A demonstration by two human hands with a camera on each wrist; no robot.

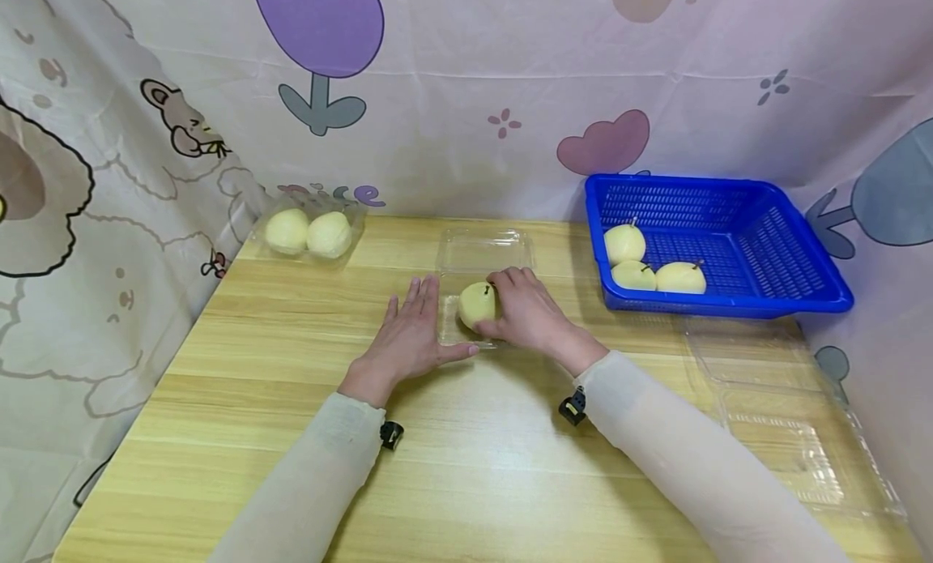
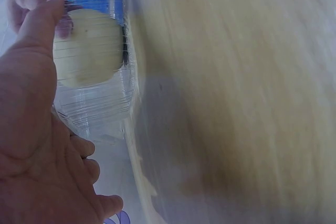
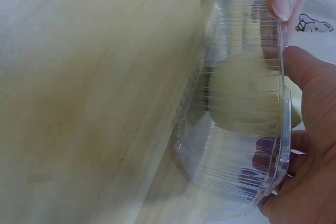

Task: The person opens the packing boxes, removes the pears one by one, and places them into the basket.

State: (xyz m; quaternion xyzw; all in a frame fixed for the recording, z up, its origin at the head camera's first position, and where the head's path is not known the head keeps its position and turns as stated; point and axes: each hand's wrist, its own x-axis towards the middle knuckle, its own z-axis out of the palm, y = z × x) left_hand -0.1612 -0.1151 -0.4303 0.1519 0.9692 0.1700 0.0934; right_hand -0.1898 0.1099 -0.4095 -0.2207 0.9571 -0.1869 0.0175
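Note:
A pale yellow pear with a dark stem sits in the near half of a transparent clamshell box, whose lid lies folded back. My right hand holds the pear from its right side, thumb in front and fingers behind. Fingers of my left hand extend straight along the box's left side, with the thumb stretched across its front edge. Through the ribbed plastic wall, the same pear shows in the left wrist view. In the right wrist view, the pear stands toward the left hand's side.
At the back left stands a closed transparent box with two pears inside. A blue plastic basket at the back right holds three pears in its left part. In front of it, open transparent boxes lie along the right edge.

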